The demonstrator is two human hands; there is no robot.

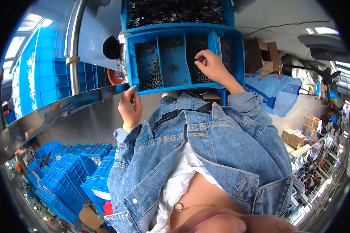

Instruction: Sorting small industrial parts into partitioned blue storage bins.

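A blue divided tray (171,88) lies ahead of me, with small metal ring-like parts in its compartments. My right hand (210,66) reaches over the right compartment, thumb and fingertips drawn together above the dark parts (200,42). Whatever the fingertips pinch is too small to make out. My left hand (130,108) is raised by the tray's front left corner, its fingers curled in. Anything inside it is hidden. In the left compartment lie many small rings (151,70); the middle one holds only a few parts (175,67).
Behind the tray stands another blue bin (175,27) full of dark metal parts. A metal post (74,50) and a table edge (58,114) run along the left. To the right are a cardboard box (266,56) and a blue-white sack (274,91). Blue crates (66,171) are stacked at lower left.
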